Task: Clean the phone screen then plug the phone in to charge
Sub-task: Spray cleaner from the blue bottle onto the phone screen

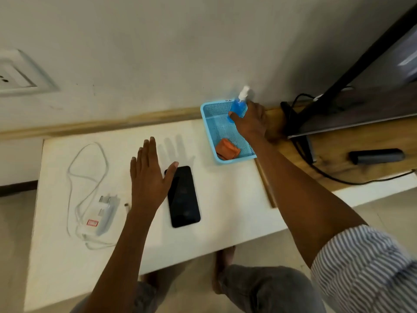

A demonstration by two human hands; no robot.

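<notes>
Black phone [184, 196], blue basket [211, 123], orange cloth [228, 150], white charger [102, 216], striped sleeve [363, 267]

Both forearms are bare from the wrist up, with no watch, ring or bracelet on the left hand [147, 177] or right hand [251, 123]. The right arm's sleeve [361, 267], white with thin grey-blue stripes, is rolled back above the elbow in a loose cuff. Grey trousers [270, 290] cover the knees, and a bare foot [223, 260] shows below the desk edge.

The right hand [250, 123] hides much of the spray bottle [238, 107]; wall socket [13, 75] cut off.
</notes>
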